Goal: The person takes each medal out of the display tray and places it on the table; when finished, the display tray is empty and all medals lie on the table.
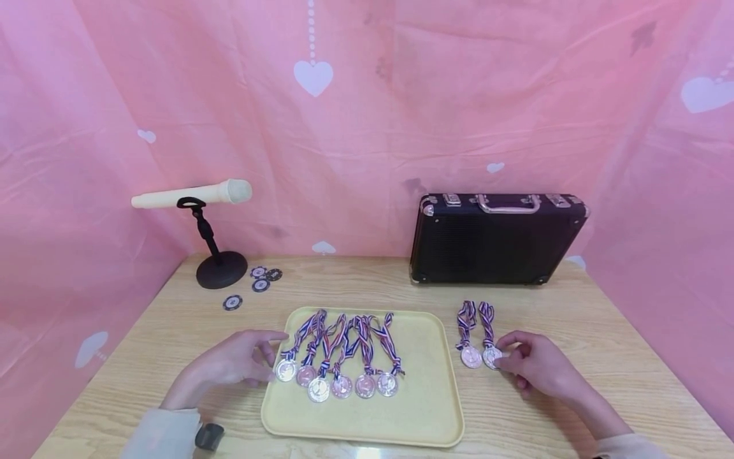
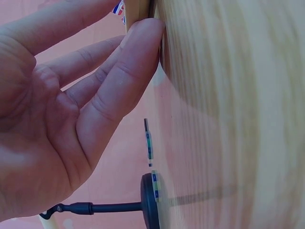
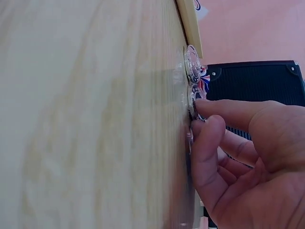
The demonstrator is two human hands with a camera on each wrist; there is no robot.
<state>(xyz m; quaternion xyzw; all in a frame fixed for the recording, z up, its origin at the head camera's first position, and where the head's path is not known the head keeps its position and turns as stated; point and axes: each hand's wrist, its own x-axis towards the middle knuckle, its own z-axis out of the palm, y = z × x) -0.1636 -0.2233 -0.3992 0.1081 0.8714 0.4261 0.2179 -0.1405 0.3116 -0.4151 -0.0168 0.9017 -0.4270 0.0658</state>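
Several silver-coloured medals [image 1: 319, 389] with red, white and blue striped ribbons lie side by side on a pale yellow tray [image 1: 418, 408]. At the tray's left edge is my left hand [image 1: 243, 360], its fingertips against the rim and nothing held. Two more medals lie on the table right of the tray. My right hand [image 1: 536, 363] pinches the edge of the right-hand medal [image 1: 491, 357] between thumb and fingers, its ribbon stretched away behind it. Close by on the left is the other medal [image 1: 471, 357], which the right wrist view shows edge-on.
A black case [image 1: 499, 245] with a metal handle stands at the back right. At the back left, a white microphone [image 1: 195, 194] rests on a black stand [image 1: 222, 269]. Several poker chips [image 1: 232, 303] lie near the stand. A pink curtain [image 1: 367, 127] hangs behind the wooden table [image 1: 355, 280].
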